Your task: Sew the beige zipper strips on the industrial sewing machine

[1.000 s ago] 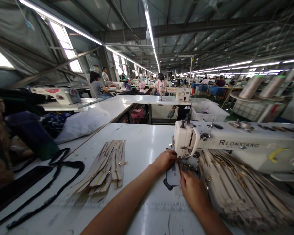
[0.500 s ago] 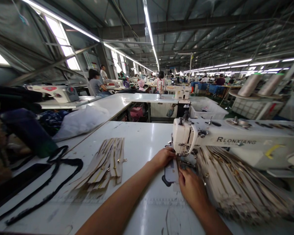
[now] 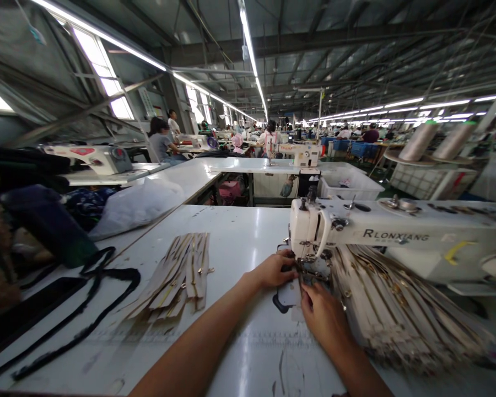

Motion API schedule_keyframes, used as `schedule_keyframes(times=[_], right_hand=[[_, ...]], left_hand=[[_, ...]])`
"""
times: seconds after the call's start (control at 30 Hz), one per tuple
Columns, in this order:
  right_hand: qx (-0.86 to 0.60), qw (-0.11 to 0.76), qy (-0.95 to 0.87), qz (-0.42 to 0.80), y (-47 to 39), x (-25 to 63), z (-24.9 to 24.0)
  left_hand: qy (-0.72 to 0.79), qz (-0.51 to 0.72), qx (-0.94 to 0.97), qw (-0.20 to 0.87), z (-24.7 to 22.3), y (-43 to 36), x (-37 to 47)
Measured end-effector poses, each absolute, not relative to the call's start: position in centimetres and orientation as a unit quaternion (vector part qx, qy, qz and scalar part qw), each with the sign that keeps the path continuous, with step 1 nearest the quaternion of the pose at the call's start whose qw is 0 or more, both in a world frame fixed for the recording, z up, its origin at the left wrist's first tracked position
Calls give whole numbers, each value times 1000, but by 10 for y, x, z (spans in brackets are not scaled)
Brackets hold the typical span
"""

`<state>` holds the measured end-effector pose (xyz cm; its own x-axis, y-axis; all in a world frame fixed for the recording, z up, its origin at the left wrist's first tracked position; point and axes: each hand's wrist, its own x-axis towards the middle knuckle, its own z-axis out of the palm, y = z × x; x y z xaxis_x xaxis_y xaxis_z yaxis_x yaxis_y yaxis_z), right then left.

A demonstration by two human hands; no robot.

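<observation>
Fabric piece (image 3: 290, 291) at centre frame, long axis toward sewing machine (image 3: 355, 231), left hand (image 3: 275, 268) and right hand (image 3: 322, 317) pressing it flat, white bin (image 3: 349, 190) behind, contents unclear.

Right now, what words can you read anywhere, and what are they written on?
"RLONXIANG": on the arm of the white sewing machine at which both hands work.
The wall signs at the back and the marks on the far sewing machines are too small and blurred to read.

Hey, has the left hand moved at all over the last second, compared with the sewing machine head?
Hardly. The left hand stays at the small white piece beside the sewing machine head; the camera shifted, not the hand.
</observation>
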<state>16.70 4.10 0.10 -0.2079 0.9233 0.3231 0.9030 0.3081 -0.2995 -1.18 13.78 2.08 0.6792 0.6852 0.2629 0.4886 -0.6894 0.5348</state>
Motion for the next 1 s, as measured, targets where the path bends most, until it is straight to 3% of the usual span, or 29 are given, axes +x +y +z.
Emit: schedule_keyframes(times=[0.13,0.3,0.4,0.53,1.0], right_hand=[[-586,230,-777,25,42,167,-1],[-582,247,-774,36,41,167,1],[-571,273,-773,43,41,168,0],[-543,320,-775,51,41,172,-5],[-525,329,-784,34,35,175,-1]], left_hand=[[341,229,886,214,21,135,-9],[444,192,867,123,34,117,-7],[379,151,903,135,43,104,-7],[282,200,926,152,40,95,-9],[282,205,929,125,32,89,-8]])
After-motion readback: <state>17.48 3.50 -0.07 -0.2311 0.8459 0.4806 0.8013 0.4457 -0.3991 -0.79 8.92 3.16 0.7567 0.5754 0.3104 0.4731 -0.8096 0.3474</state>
